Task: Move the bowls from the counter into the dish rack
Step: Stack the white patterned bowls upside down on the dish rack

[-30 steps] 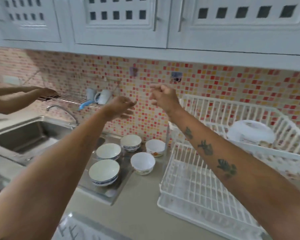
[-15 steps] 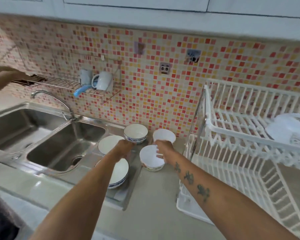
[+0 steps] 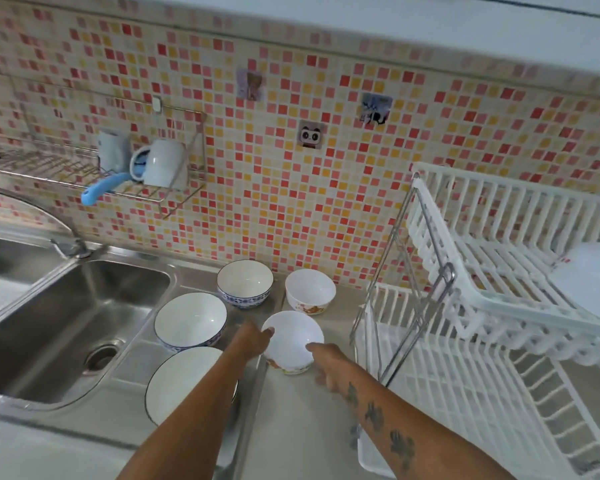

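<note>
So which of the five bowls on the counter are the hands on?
The small white bowl nearest the dish rack, with the orange print; the left hand and right hand flank it. The other four sit untouched.

Both forearms are bare from the bottom edge of the frame up to the hands, with no sleeve, watch or ring to be seen. The right forearm (image 3: 392,431) carries a row of dark, leaf-like tattoo marks running from the wrist toward five o'clock, their outlines blurred. The left forearm (image 3: 194,407) is unmarked. The left hand (image 3: 253,341) and right hand (image 3: 326,362) are ungloved; nails are too blurred to tell.
</note>
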The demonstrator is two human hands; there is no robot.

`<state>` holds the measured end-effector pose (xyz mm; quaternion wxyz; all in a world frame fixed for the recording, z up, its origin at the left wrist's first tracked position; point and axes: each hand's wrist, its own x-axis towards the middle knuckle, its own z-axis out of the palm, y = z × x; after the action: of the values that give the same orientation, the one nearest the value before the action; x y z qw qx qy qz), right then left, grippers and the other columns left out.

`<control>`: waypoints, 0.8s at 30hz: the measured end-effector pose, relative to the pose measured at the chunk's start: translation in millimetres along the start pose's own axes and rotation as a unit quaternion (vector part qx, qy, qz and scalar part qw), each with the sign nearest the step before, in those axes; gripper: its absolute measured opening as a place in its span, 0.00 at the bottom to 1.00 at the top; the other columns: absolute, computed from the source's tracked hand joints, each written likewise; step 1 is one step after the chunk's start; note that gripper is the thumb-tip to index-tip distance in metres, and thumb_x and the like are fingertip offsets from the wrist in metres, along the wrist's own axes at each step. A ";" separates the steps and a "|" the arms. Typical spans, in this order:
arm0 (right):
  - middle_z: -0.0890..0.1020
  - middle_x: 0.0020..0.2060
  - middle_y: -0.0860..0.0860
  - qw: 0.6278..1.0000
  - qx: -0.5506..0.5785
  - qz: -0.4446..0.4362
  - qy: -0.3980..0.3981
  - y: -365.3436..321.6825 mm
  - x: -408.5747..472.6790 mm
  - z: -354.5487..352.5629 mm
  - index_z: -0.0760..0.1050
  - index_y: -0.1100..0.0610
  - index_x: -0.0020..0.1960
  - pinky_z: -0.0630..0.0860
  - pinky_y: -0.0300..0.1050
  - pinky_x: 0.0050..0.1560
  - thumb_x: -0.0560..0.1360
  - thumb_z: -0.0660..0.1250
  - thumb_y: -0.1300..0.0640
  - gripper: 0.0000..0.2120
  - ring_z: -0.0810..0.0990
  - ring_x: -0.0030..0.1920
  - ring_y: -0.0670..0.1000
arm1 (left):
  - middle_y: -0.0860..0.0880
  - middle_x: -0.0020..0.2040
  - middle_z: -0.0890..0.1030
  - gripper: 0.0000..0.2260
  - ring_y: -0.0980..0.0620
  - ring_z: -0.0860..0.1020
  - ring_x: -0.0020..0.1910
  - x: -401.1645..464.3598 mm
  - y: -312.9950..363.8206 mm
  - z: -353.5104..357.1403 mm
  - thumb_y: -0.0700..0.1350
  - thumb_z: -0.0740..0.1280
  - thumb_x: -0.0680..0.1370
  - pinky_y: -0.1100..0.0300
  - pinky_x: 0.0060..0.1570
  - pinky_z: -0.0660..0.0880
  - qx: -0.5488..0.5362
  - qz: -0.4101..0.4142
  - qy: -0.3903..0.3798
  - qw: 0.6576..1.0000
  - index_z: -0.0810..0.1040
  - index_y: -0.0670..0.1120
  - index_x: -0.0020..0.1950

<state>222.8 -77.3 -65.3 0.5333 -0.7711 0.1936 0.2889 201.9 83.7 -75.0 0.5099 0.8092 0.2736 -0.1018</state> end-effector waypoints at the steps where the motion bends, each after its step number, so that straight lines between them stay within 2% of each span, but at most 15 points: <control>1: 0.73 0.61 0.59 1.000 0.008 0.005 -0.001 2.0 3.0 1.4 0.63 0.62 0.72 0.73 0.50 0.61 0.78 0.62 0.55 0.25 0.70 0.52 0.54 | 0.38 0.68 0.73 0.25 0.40 0.73 0.67 0.5 0.9 2.3 0.50 0.62 0.80 0.51 0.65 0.71 0.015 0.001 0.001 1.000 0.65 0.35 0.71; 3: 0.71 0.60 0.57 1.000 0.026 0.014 -0.006 5.4 10.6 4.3 0.61 0.60 0.73 0.73 0.50 0.63 0.78 0.62 0.55 0.26 0.71 0.56 0.55 | 0.39 0.71 0.70 0.27 0.41 0.71 0.69 6.3 0.3 7.0 0.49 0.62 0.80 0.52 0.67 0.70 0.017 -0.005 0.002 1.000 0.61 0.36 0.73; 5: 0.69 0.64 0.57 0.999 0.034 0.017 -0.009 7.7 17.0 6.3 0.59 0.58 0.74 0.73 0.50 0.61 0.77 0.62 0.56 0.27 0.70 0.59 0.55 | 0.39 0.71 0.69 0.28 0.41 0.71 0.68 14.3 -4.7 10.4 0.49 0.63 0.80 0.51 0.67 0.71 0.025 0.000 0.004 1.000 0.60 0.36 0.74; 7: 0.70 0.59 0.56 0.999 0.036 0.013 -0.013 9.5 21.1 8.3 0.59 0.56 0.73 0.75 0.49 0.55 0.77 0.61 0.58 0.26 0.71 0.54 0.53 | 0.38 0.69 0.71 0.28 0.40 0.73 0.66 24.8 -12.0 12.6 0.49 0.64 0.79 0.48 0.65 0.73 0.046 0.006 0.005 0.999 0.60 0.36 0.74; 9: 0.71 0.55 0.56 0.999 0.033 0.006 -0.012 11.6 21.8 10.0 0.61 0.55 0.72 0.76 0.46 0.41 0.77 0.60 0.61 0.24 0.73 0.44 0.52 | 0.36 0.68 0.72 0.27 0.39 0.74 0.65 28.2 -15.2 16.5 0.47 0.64 0.79 0.48 0.64 0.74 0.060 0.010 0.001 0.998 0.61 0.35 0.73; 11: 0.73 0.53 0.58 0.999 0.040 0.002 -0.007 14.0 22.7 12.4 0.62 0.54 0.70 0.74 0.44 0.32 0.77 0.59 0.64 0.23 0.72 0.36 0.51 | 0.35 0.69 0.71 0.24 0.38 0.73 0.66 23.7 -14.2 19.3 0.42 0.63 0.79 0.52 0.65 0.72 0.090 0.023 -0.004 0.996 0.61 0.33 0.71; 12: 0.73 0.54 0.59 0.999 0.053 0.001 -0.008 14.9 22.2 13.8 0.62 0.54 0.70 0.74 0.44 0.30 0.76 0.58 0.65 0.23 0.72 0.35 0.51 | 0.35 0.69 0.71 0.23 0.39 0.72 0.67 22.0 -13.7 20.5 0.39 0.62 0.79 0.54 0.65 0.71 0.100 0.030 -0.002 0.994 0.60 0.32 0.71; 14: 0.72 0.56 0.59 0.996 0.091 0.001 -0.012 14.5 19.2 15.8 0.61 0.54 0.70 0.76 0.47 0.31 0.76 0.57 0.68 0.24 0.75 0.38 0.54 | 0.35 0.68 0.71 0.22 0.38 0.72 0.67 24.7 -14.4 22.6 0.35 0.61 0.78 0.54 0.63 0.71 0.087 0.021 0.002 0.996 0.61 0.31 0.71; 16: 0.71 0.60 0.59 0.991 0.130 0.002 -0.015 12.6 13.2 15.3 0.61 0.54 0.71 0.78 0.50 0.34 0.74 0.56 0.71 0.27 0.78 0.50 0.59 | 0.34 0.60 0.74 0.14 0.35 0.74 0.63 27.6 -14.9 21.5 0.31 0.60 0.76 0.48 0.60 0.74 0.014 0.008 -0.001 1.000 0.70 0.33 0.62; 17: 0.70 0.62 0.58 0.989 0.146 0.003 -0.016 11.5 8.7 14.0 0.61 0.54 0.70 0.80 0.52 0.35 0.74 0.56 0.73 0.28 0.77 0.55 0.61 | 0.36 0.56 0.74 0.11 0.35 0.75 0.61 25.7 -14.8 20.1 0.31 0.60 0.76 0.45 0.58 0.75 -0.031 0.000 -0.008 0.999 0.72 0.34 0.58; 18: 0.69 0.63 0.58 0.986 0.165 0.002 -0.016 9.8 2.3 11.0 0.61 0.54 0.69 0.80 0.53 0.37 0.73 0.56 0.73 0.28 0.75 0.59 0.62 | 0.38 0.54 0.72 0.11 0.36 0.75 0.58 20.9 -11.9 16.9 0.31 0.59 0.76 0.43 0.56 0.76 -0.074 -0.006 -0.019 0.997 0.71 0.33 0.58; 21: 0.67 0.66 0.57 0.980 0.195 -0.003 -0.034 0.4 -18.4 10.6 0.62 0.53 0.62 0.79 0.57 0.39 0.73 0.55 0.73 0.23 0.73 0.61 0.65 | 0.39 0.57 0.72 0.16 0.39 0.73 0.56 5.2 -13.1 4.7 0.38 0.60 0.80 0.44 0.50 0.77 -0.220 -0.012 -0.044 0.974 0.67 0.37 0.68; 23: 0.66 0.65 0.58 0.975 0.213 -0.014 -0.056 -10.4 -39.8 5.3 0.61 0.54 0.66 0.77 0.60 0.45 0.73 0.53 0.72 0.26 0.72 0.59 0.66 | 0.39 0.62 0.74 0.18 0.37 0.75 0.59 -10.6 -7.0 -7.2 0.49 0.59 0.82 0.41 0.53 0.77 -0.303 0.003 -0.087 0.949 0.66 0.44 0.70; 24: 0.66 0.64 0.57 0.973 0.219 -0.023 -0.072 -16.5 -52.4 1.9 0.60 0.53 0.69 0.77 0.61 0.48 0.73 0.53 0.72 0.28 0.71 0.58 0.66 | 0.40 0.61 0.76 0.19 0.37 0.76 0.58 -13.9 -5.6 -13.4 0.53 0.57 0.82 0.41 0.51 0.79 -0.328 0.015 -0.098 0.940 0.66 0.47 0.70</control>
<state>192.7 -70.2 -19.9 0.7078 -0.6174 0.1959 0.2819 185.7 92.6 -67.0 0.7726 0.5872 0.2284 -0.0781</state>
